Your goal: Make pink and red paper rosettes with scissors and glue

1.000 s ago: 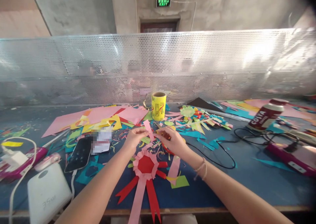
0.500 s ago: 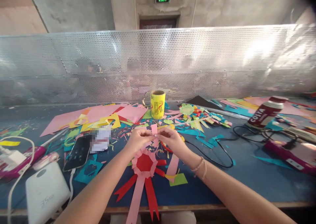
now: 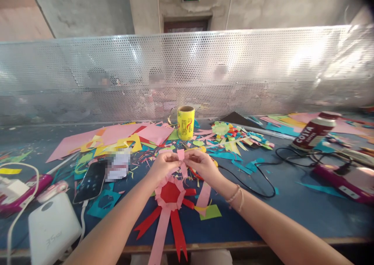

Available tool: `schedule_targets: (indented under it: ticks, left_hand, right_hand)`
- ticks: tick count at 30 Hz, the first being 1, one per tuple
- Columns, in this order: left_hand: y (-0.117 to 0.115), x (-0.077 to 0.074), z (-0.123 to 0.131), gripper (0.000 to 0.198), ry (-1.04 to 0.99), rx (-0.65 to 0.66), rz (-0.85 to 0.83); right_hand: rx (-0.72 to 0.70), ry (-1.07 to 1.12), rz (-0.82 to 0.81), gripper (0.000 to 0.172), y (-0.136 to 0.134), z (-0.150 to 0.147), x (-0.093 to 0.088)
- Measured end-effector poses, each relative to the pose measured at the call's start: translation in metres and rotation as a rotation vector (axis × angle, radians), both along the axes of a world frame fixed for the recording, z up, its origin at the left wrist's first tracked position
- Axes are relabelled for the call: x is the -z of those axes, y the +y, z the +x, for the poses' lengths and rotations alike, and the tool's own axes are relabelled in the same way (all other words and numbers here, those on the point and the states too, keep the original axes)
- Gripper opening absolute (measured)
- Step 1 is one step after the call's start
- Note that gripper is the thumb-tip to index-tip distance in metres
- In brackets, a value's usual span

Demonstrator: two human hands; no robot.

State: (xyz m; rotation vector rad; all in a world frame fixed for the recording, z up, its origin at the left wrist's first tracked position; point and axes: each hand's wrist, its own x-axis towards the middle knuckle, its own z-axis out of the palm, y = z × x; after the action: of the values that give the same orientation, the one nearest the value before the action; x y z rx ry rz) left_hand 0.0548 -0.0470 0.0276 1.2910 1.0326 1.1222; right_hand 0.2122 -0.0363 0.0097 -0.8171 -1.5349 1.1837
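Observation:
A narrow pink paper strip (image 3: 181, 155) is pinched between the fingertips of my left hand (image 3: 164, 164) and my right hand (image 3: 201, 164), which meet above the table. Just below them lies a paper rosette (image 3: 169, 192) with a red centre, a pleated pink rim, and red and pink ribbon tails (image 3: 179, 230). Its upper edge is close under my left hand. Right of the rosette are a pink paper piece (image 3: 204, 194) and a lime green one (image 3: 210, 212). Something orange and yellow is partly hidden behind my right hand.
A yellow cardboard tube (image 3: 186, 124) stands beyond my hands, before a perforated metal screen (image 3: 187, 70). Paper scraps and a pile of finished rosettes (image 3: 233, 134) lie around it. A phone (image 3: 90, 181) and power bank (image 3: 54, 228) are left; a tilted bottle (image 3: 315, 132) and black cable (image 3: 263, 195) are right.
Both hands keep their pinch on the pink strip, with only a slight shift of the fingers. The whole view has moved slightly; the rosette stays in place on the table.

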Motion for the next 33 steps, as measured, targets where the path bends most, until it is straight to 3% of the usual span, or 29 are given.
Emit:
schedule_targets:
  ticks: [7,10,16,33]
  left_hand:
    - [-0.002,0.000,-0.001,0.010,0.031,0.010,-0.082]
    - [0.000,0.002,-0.002,0.010,-0.049,-0.014,-0.150]
    - [0.003,0.009,-0.003,0.011,-0.210,0.001,-0.279]
    - [-0.002,0.007,0.006,0.019,-0.147,0.035,-0.124]
  right_hand:
    - [-0.108,0.034,-0.016,0.017,-0.003,0.002,-0.004]
    - [-0.180,0.043,-0.050,0.023,-0.005,0.004,-0.006]
    - [-0.227,-0.034,0.036,0.041,-0.002,0.004,0.002]
    - [-0.003,-0.009,0.041,0.030,-0.002,0.001,0.003]
